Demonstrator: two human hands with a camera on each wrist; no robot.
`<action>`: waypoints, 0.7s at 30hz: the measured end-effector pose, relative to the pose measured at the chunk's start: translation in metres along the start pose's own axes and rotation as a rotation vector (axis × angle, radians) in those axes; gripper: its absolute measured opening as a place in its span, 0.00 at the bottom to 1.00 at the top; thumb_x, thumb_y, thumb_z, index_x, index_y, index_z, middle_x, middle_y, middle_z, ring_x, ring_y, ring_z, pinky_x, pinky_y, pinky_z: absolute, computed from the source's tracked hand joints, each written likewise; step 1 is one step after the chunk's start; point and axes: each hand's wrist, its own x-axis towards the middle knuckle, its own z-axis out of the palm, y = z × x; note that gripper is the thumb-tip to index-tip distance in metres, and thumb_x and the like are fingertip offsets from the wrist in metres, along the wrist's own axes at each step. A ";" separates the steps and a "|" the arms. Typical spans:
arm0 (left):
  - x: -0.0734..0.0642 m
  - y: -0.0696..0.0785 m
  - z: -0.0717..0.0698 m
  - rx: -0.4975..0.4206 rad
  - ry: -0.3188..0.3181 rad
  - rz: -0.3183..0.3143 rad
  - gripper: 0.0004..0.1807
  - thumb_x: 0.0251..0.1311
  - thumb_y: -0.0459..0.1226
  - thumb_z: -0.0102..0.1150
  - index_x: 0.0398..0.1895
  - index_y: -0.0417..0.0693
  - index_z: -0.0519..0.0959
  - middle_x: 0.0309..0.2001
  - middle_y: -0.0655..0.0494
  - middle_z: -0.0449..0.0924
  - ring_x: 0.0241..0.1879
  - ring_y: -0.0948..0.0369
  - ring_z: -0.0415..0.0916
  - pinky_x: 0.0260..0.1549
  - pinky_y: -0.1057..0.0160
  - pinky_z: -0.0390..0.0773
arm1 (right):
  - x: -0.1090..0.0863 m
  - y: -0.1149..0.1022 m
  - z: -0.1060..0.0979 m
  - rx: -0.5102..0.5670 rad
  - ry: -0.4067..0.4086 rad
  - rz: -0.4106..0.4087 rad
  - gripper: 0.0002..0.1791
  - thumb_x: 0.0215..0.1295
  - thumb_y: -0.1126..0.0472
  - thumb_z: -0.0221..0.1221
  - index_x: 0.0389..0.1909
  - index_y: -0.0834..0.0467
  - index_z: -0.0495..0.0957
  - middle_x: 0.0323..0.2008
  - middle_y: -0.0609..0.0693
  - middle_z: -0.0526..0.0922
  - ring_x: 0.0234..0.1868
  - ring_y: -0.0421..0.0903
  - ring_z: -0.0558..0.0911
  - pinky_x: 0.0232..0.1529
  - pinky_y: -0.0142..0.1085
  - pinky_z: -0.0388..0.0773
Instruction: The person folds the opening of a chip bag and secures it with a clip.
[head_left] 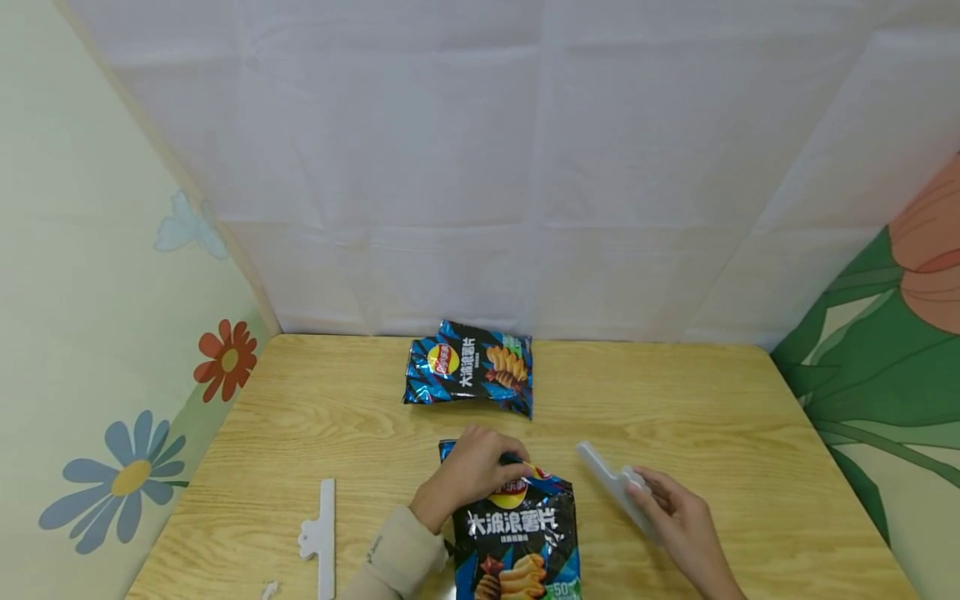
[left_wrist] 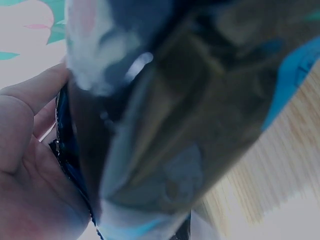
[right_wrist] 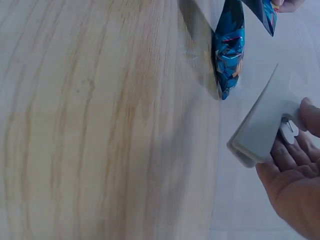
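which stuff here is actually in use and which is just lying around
In use:
- left hand gripping the top of the near chip bag
- right hand holding the white bag clip

Lying about:
- far chip bag
- second clip
- white scrap

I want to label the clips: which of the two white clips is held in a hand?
The white clip right of the near chip bag, held by the right hand; the other clip lies untouched left.

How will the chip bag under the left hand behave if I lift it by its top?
The chip bag is glossy crinkled foil, so it will probably flop and fold below the left hand rather than stay stiff. It looks puffy, so likely light for its size. The shiny film may slip in a loose grip, and the chips inside could crush if squeezed.
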 end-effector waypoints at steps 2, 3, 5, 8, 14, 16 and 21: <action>0.000 0.000 0.000 -0.001 -0.005 -0.003 0.07 0.62 0.49 0.65 0.36 0.60 0.89 0.31 0.71 0.87 0.29 0.77 0.73 0.42 0.67 0.66 | 0.001 -0.002 0.002 0.001 0.008 -0.008 0.20 0.70 0.56 0.60 0.55 0.66 0.79 0.51 0.67 0.83 0.49 0.57 0.86 0.41 0.38 0.84; 0.000 0.000 0.000 -0.001 -0.006 -0.003 0.08 0.62 0.49 0.65 0.36 0.60 0.89 0.31 0.71 0.87 0.29 0.77 0.74 0.42 0.67 0.66 | 0.001 -0.003 0.003 0.002 0.009 -0.007 0.20 0.70 0.56 0.60 0.55 0.66 0.80 0.51 0.66 0.84 0.48 0.56 0.86 0.40 0.38 0.84; 0.000 0.001 -0.001 0.002 -0.006 -0.002 0.08 0.62 0.49 0.65 0.36 0.60 0.89 0.32 0.70 0.87 0.30 0.77 0.74 0.42 0.67 0.66 | 0.002 -0.004 0.004 0.003 0.014 0.001 0.20 0.69 0.56 0.61 0.54 0.65 0.80 0.50 0.66 0.84 0.47 0.55 0.86 0.41 0.37 0.84; -0.001 0.001 -0.001 0.009 -0.003 0.002 0.08 0.62 0.49 0.65 0.37 0.59 0.89 0.33 0.69 0.88 0.31 0.77 0.75 0.43 0.66 0.67 | 0.003 -0.006 0.006 0.013 0.022 0.021 0.19 0.69 0.55 0.62 0.53 0.64 0.81 0.50 0.65 0.85 0.45 0.51 0.87 0.41 0.35 0.84; -0.001 0.001 0.000 0.012 0.004 0.022 0.08 0.62 0.48 0.65 0.37 0.59 0.89 0.33 0.68 0.88 0.31 0.76 0.76 0.43 0.67 0.68 | 0.004 -0.011 0.012 0.067 0.044 0.032 0.18 0.68 0.55 0.63 0.52 0.63 0.82 0.48 0.62 0.86 0.36 0.28 0.82 0.35 0.26 0.79; -0.001 0.001 -0.001 0.008 0.005 0.028 0.08 0.62 0.48 0.65 0.37 0.58 0.89 0.33 0.68 0.88 0.31 0.76 0.76 0.42 0.67 0.67 | 0.004 -0.013 0.014 0.082 0.053 0.019 0.17 0.67 0.56 0.63 0.51 0.63 0.82 0.46 0.62 0.87 0.34 0.25 0.80 0.34 0.25 0.79; 0.000 0.001 0.000 0.011 0.003 0.025 0.08 0.62 0.48 0.65 0.37 0.59 0.89 0.33 0.68 0.88 0.31 0.76 0.76 0.41 0.68 0.67 | 0.003 -0.018 0.018 0.106 0.069 -0.022 0.14 0.66 0.59 0.64 0.48 0.62 0.84 0.43 0.60 0.88 0.33 0.26 0.80 0.33 0.27 0.79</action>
